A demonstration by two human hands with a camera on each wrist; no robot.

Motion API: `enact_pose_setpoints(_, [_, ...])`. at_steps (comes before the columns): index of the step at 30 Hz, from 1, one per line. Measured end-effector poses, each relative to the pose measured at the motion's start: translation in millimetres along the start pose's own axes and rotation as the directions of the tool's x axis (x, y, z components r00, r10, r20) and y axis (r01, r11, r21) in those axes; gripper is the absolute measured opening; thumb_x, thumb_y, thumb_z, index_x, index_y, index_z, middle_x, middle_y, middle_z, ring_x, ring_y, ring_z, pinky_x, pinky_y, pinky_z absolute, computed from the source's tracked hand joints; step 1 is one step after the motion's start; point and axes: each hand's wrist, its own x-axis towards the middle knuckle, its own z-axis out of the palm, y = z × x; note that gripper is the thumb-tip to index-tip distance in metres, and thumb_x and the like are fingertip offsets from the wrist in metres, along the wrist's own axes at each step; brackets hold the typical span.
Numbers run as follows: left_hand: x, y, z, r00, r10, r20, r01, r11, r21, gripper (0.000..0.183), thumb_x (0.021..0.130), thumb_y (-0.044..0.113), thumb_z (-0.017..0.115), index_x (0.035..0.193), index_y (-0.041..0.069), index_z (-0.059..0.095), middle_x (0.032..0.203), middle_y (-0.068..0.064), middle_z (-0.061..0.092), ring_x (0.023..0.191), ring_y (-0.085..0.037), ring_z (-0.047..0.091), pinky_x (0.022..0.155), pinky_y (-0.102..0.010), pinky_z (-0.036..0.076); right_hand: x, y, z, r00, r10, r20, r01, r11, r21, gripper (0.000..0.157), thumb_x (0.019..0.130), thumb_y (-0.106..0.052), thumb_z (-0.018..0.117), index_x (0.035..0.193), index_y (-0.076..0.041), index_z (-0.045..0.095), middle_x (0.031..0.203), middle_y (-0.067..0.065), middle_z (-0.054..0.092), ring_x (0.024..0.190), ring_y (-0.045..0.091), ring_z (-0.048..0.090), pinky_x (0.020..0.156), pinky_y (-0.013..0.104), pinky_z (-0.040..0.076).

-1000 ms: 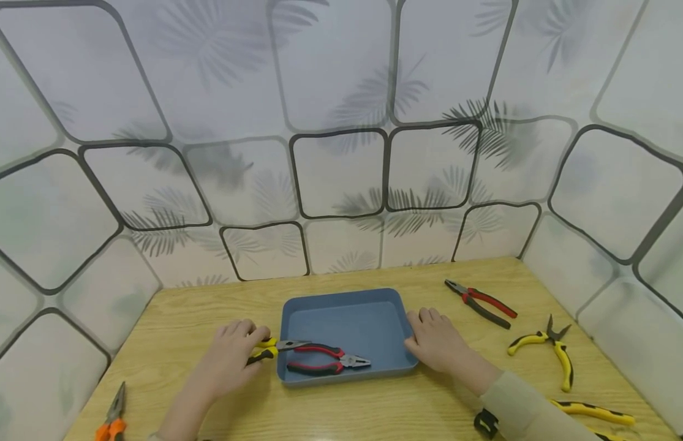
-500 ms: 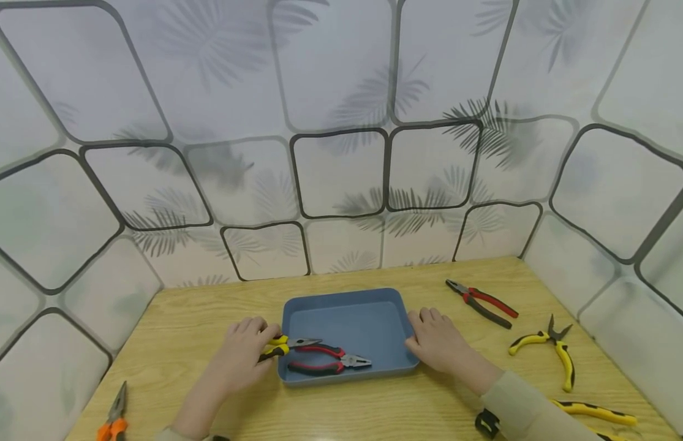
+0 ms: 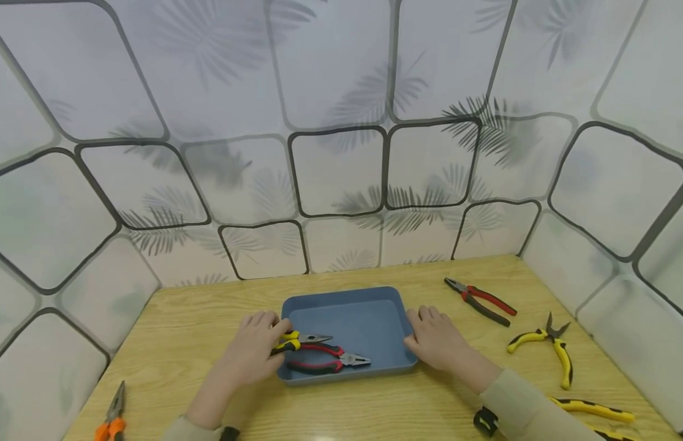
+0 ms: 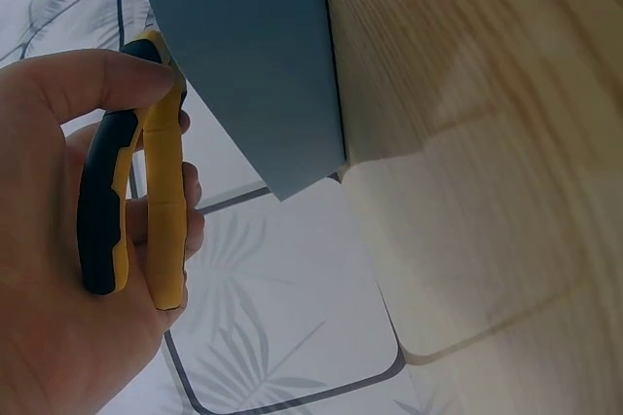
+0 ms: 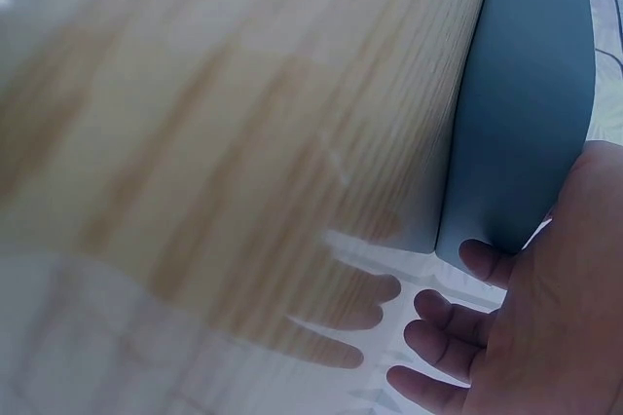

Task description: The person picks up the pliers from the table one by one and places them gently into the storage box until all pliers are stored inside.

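Observation:
My left hand (image 3: 256, 345) grips yellow-and-black needle-nose pliers (image 3: 288, 345) by the handles, over the left rim of a blue tray (image 3: 347, 297). Their grey jaws point right, above the tray's inside. In the left wrist view the thumb lies across the upper part of the handles (image 4: 165, 201), and the fingers curl behind. Red-and-black pliers (image 3: 319, 367) lie in the tray along its front side. At the tray's right end, my right hand (image 3: 437, 340) holds the rim, thumb over the top and a fingertip (image 5: 487, 261) against the outer wall.
Right of the tray lie red-and-black pliers (image 3: 479, 301), spread yellow pliers (image 3: 550, 349) and yellow-and-black handles (image 3: 595, 409) partly behind the right sleeve. Orange-handled needle-nose pliers (image 3: 115, 416) lie at the table's front left. Patterned walls (image 3: 341, 171) enclose the wooden table (image 3: 220, 300).
My left hand has moved right with the yellow-and-black needle-nose pliers, bringing them further over the tray. The right hand and the tray have stayed in place.

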Motion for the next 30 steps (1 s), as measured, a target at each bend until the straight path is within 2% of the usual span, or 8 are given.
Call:
enact_pose_setpoints(8, [7.7,3.2,2.9,0.999,0.009,0.035,-0.009,1.000,-0.014,0.034,0.075,0.023,0.066,0.106,0.027,0.054,0.090,0.007,0.044,0.081,-0.014,0.037,0.073,-0.035,0.027,0,0,0.1,1.000,-0.004,-0.010,0.004,1.000,-0.002,0.013,0.087,-0.024,0.050,0.092,-0.013,0.045,0.075,0.001,0.030,0.067,0.018,0.027,0.057,0.031,0.022])
enact_pose_setpoints(18, [18.8,10.5,6.6,0.997,0.026,0.068,-0.026,1.000,-0.011,0.029,0.081,0.024,0.064,0.107,0.027,0.053,0.086,0.008,0.033,0.080,-0.015,0.030,0.071,-0.037,0.019,0,-1,-0.2,1.000,0.003,-0.005,-0.003,1.000,0.006,0.012,0.088,-0.024,0.049,0.090,-0.013,0.045,0.075,0.000,0.031,0.067,0.018,0.027,0.058,0.031,0.023])
enact_pose_setpoints(24, [28.0,14.5,6.0,0.997,0.045,0.064,-0.045,0.999,-0.003,0.028,0.082,0.024,0.064,0.109,0.025,0.054,0.088,0.007,0.037,0.081,-0.015,0.031,0.073,-0.036,0.023,1,-1,-0.1,0.999,0.014,0.037,-0.014,1.000,0.003,0.015,0.089,-0.026,0.050,0.094,-0.012,0.047,0.077,0.003,0.035,0.068,0.020,0.029,0.059,0.033,0.024])
enact_pose_setpoints(30, [36.2,17.6,8.0,0.996,0.068,0.058,-0.068,0.998,-0.007,0.028,0.082,0.024,0.067,0.107,0.024,0.055,0.089,0.005,0.038,0.081,-0.016,0.030,0.074,-0.036,0.024,2,-1,0.6,0.999,0.020,0.039,-0.020,1.000,-0.002,0.019,0.089,-0.026,0.049,0.099,-0.011,0.050,0.077,0.003,0.035,0.069,0.020,0.030,0.059,0.033,0.025])
